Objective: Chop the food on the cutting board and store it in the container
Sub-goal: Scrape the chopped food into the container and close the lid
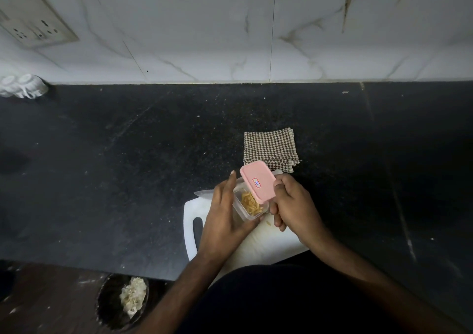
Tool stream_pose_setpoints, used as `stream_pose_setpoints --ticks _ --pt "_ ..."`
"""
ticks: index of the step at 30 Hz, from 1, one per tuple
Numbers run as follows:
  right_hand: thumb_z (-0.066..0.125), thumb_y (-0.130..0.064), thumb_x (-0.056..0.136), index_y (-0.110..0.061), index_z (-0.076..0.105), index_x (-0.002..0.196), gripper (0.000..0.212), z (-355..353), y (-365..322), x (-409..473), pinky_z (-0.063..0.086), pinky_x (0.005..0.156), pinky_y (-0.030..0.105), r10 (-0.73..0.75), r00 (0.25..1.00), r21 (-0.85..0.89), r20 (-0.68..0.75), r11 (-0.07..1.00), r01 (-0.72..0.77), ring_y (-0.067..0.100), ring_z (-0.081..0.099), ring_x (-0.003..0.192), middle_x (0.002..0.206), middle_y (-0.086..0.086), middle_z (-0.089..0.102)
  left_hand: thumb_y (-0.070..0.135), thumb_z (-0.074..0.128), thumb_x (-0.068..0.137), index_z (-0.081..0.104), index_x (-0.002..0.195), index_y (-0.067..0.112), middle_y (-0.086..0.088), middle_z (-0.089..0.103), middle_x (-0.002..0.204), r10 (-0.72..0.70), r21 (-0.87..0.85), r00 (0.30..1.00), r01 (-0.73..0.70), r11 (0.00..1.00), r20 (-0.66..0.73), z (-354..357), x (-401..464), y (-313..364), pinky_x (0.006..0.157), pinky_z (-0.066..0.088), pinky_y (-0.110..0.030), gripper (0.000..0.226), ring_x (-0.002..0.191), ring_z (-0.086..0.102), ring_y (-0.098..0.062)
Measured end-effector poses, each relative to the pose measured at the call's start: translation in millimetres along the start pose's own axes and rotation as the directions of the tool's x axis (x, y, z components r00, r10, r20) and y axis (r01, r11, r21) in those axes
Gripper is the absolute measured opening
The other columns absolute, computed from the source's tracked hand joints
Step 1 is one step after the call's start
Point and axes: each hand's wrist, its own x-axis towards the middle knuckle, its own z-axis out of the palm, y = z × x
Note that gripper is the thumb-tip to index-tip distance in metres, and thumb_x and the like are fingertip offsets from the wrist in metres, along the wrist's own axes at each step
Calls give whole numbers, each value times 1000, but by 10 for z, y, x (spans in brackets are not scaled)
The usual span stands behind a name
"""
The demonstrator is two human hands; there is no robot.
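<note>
From the head view, the left hand [225, 216] cups the clear container [249, 205], fingers curled round its side; yellowish chopped food [252, 203] lies inside; the right hand [291, 205] grips the pink lid [258, 181], tilted over the container's far end; under both hands lies the white cutting board [266, 244]; beyond the left fingertips shows what seems a knife blade [203, 193]; past the lid lies a checked cloth [270, 150].

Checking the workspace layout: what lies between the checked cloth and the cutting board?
In the head view, the pink lid, held by the right hand, overlaps the edge of the checked cloth and hangs above the cutting board.
</note>
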Motion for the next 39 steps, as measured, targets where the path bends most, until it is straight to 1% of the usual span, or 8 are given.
stream_pose_setpoints --ticks 8,11,14,20,24,28,34,39 --pt "39 -26 107 -24 57 134 33 7 15 -44 43 39 24 0 990 -212 141 977 30 7 52 40 67 -4 63 52 79 82 15 162 31 7 40 146 25 -39 1000 -25 999 11 15 5 46 93 35 0 105 134 40 0" --pt "39 -29 106 -26 57 134 33 -12 3 -76 54 41 31 -57 987 -318 151 942 103 14 62 49 89 -6 68 54 78 81 20 162 26 5 41 146 31 -51 1000 -31 998 0 21 -4 36 95 35 -1 104 135 41 -4" --pt "39 -31 106 -24 59 126 29 -16 11 -98 59 52 42 -98 983 -355 152 923 147 19 67 53 73 -5 70 56 77 80 20 162 22 6 42 145 32 -42 999 -33 999 -12 24 -1 14 94 35 -1 105 133 41 -2" --pt "41 -31 106 -25 65 115 26 -31 0 -100 53 46 28 -99 984 -302 149 943 140 11 59 41 58 -4 66 48 79 81 36 155 21 5 44 140 83 -53 996 -85 995 -39 19 19 35 99 39 -9 90 131 46 -9" --pt "39 -36 106 -21 64 104 29 -8 3 -86 51 44 26 -9 986 -304 165 951 60 16 67 55 70 -5 69 48 85 77 56 134 19 2 49 136 88 -59 993 -93 994 -83 22 2 36 97 39 -8 70 127 48 -4" --pt "44 -37 105 -19 58 111 23 6 17 -62 51 47 29 64 980 -121 188 992 -41 13 64 67 92 -2 67 53 88 72 56 132 20 2 53 132 83 -48 992 -88 995 -95 17 16 17 94 40 -7 75 123 52 -9" --pt "54 -32 102 -17 61 105 16 -20 -4 -61 47 48 29 30 991 28 131 999 -34 7 55 59 74 -10 59 56 87 69 54 133 19 4 52 131 80 -76 991 -88 993 -102 39 73 4 94 45 -13 81 123 51 -7" --pt "60 -29 100 -15 63 96 14 -103 4 -44 45 48 32 -4 993 67 120 998 -4 7 54 58 66 -7 61 63 69 84 46 141 28 17 58 131 -129 -436 991 101 894 -35 -32 50 120 95 55 -31 70 123 59 -12"
